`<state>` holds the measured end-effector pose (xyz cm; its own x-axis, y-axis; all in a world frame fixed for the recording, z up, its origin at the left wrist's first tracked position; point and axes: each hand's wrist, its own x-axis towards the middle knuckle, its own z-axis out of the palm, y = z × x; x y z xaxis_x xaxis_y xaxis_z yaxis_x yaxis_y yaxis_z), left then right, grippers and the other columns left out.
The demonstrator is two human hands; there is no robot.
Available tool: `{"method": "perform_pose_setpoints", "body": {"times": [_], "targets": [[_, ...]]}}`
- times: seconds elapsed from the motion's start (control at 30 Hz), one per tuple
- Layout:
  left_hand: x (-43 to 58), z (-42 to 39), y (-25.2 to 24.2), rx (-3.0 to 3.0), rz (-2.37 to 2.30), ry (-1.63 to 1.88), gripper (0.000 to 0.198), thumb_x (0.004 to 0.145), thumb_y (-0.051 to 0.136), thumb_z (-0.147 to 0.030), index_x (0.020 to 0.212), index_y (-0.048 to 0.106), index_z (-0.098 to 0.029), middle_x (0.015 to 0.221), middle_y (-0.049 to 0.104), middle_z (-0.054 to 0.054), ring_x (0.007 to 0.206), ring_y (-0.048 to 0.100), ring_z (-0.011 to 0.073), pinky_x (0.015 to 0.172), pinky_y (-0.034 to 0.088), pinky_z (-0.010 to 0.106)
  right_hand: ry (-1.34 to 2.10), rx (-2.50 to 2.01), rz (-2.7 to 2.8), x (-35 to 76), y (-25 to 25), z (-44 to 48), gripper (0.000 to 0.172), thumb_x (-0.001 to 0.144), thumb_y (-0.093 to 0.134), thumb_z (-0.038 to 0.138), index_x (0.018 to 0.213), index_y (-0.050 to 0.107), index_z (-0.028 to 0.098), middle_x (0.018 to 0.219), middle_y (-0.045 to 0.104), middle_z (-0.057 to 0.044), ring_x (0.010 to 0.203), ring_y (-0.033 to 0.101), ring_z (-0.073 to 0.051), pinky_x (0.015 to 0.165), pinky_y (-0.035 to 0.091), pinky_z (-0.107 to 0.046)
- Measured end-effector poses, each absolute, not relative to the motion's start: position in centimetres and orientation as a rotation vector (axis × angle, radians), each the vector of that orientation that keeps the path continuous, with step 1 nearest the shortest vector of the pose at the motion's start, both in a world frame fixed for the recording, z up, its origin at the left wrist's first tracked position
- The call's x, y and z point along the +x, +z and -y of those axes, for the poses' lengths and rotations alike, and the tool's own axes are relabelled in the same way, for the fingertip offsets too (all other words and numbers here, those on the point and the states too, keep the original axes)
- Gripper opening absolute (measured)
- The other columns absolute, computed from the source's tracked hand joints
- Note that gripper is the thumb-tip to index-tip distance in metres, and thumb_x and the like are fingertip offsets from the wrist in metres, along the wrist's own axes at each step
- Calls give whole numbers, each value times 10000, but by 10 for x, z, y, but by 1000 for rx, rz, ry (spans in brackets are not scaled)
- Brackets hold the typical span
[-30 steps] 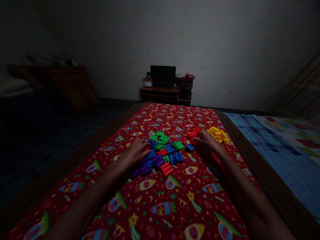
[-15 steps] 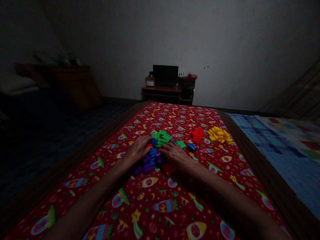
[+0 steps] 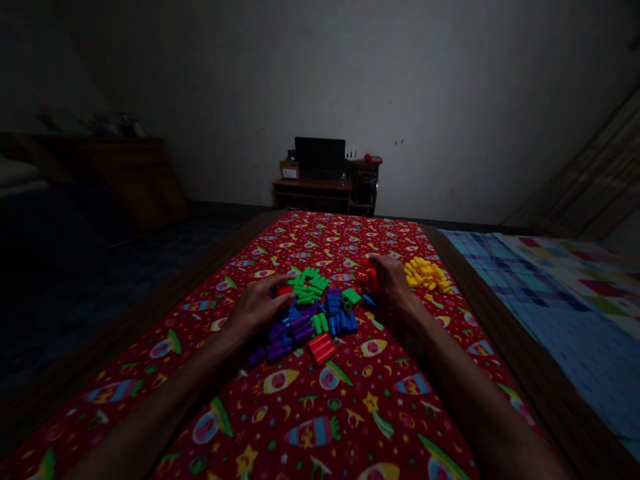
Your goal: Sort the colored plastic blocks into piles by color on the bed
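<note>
A mixed pile of small plastic tube-shaped blocks lies on a red patterned cloth, with green blocks [image 3: 310, 283], purple blocks [image 3: 280, 350] and blue blocks [image 3: 343, 323]. At the pile's left edge is my left hand [image 3: 255, 303], its thumb and fingers curved apart around a red block [image 3: 285, 291]; a firm grip is not visible. My right hand [image 3: 393, 280] reaches over a group of red blocks [image 3: 370, 275], fingers closed on a red one at the fingertips. The hand partly hides that group. Joined red blocks [image 3: 321, 348] lie at the pile's near side.
Yellow blocks [image 3: 427, 275] are heaped right of my right hand. A single blue block [image 3: 369, 301] lies close by it. The red cloth [image 3: 320, 393] covers the bed-like surface. Beyond stands a desk with a monitor [image 3: 320, 157]; blue checked bedding [image 3: 530, 293] is at right.
My right hand has left the mixed pile and moved right to the red blocks, uncovering blue and green pieces. My left hand stays at the pile's left edge. The view has shifted slightly.
</note>
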<state>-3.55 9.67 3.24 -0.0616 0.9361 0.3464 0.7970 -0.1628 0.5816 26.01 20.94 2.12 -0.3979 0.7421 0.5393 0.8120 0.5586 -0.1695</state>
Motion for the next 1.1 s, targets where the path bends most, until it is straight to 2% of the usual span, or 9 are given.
{"method": "perform_pose_setpoints", "body": {"times": [0.17, 0.27, 0.37, 0.47, 0.57, 0.63, 0.73, 0.93, 1.1], "targets": [[-29, -96, 29, 1808, -1730, 1109, 539, 697, 640, -545, 1079, 690, -167, 930, 749, 70, 704, 691, 215, 642, 550, 316, -183, -1351, 2358, 275, 16, -215, 217, 841, 524, 118, 1000, 672, 124, 996, 697, -143, 963, 595, -235, 800, 432, -294], [-24, -93, 33, 1771, -1633, 1111, 525, 681, 665, -550, 1047, 693, -175, 918, 754, 59, 724, 696, 218, 642, 559, 317, -176, -1368, 2348, 268, 29, -207, 245, 854, 483, 95, 992, 685, 110, 988, 699, -166, 945, 606, -245, 807, 427, -310], [-17, -90, 36, 1770, -1587, 1118, 456, 689, 676, -508, 1004, 698, -180, 941, 753, 57, 808, 699, 231, 715, 567, 341, -15, -1160, 2316, 247, 42, -185, 273, 911, 437, 141, 1011, 691, 142, 955, 708, -133, 878, 627, -211, 768, 432, -285], [-8, -89, 34, 1758, -1514, 1150, 452, 673, 690, -466, 1015, 663, -173, 946, 749, 57, 848, 701, 239, 790, 563, 380, 220, -773, 2412, 218, 45, -152, 302, 951, 442, 259, 1178, 628, 187, 981, 710, -84, 837, 636, -167, 715, 427, -237], [-1, -90, 28, 1728, -1434, 1178, 480, 655, 694, -442, 1039, 603, -169, 887, 744, 48, 848, 706, 243, 783, 569, 386, 234, -636, 2571, 196, 38, -128, 365, 930, 491, 249, 1288, 545, 210, 909, 709, -61, 748, 627, -157, 644, 398, -223], [1, -89, 26, 1717, -1389, 1175, 467, 682, 672, -437, 1054, 573, -171, 891, 739, 49, 850, 707, 237, 779, 573, 382, 175, -715, 2589, 192, 34, -126, 329, 922, 488, 210, 1240, 571, 206, 860, 703, -60, 708, 615, -158, 622, 382, -226], [-3, -87, 31, 1842, -1403, 1176, 393, 764, 608, -436, 1062, 576, -182, 992, 726, 67, 919, 692, 226, 843, 557, 387, 119, -891, 2470, 207, 35, -144, 268, 925, 457, 175, 1143, 611, 183, 900, 698, -81, 748, 615, -166, 646, 383, -232], [-29, -90, 40, 2305, -1669, 1089, 306, 861, 472, -364, 1055, 633, -191, 1147, 675, 95, 1074, 620, 238, 974, 479, 412, -192, -1331, 2379, 266, 27, -186, 245, 918, 471, 259, 907, 687, 143, 999, 656, -144, 922, 571, -232, 769, 377, -299], [-54, -105, 25, 2362, -1802, 989, 349, 884, 422, -396, 1046, 651, -187, 1142, 666, 109, 1094, 602, 239, 986, 465, 412, -136, -1446, 2290, 277, 14, -196, 231, 871, 517, 230, 1007, 683, 146, 1028, 656, -145, 923, 569, -239, 775, 400, -320]]}}
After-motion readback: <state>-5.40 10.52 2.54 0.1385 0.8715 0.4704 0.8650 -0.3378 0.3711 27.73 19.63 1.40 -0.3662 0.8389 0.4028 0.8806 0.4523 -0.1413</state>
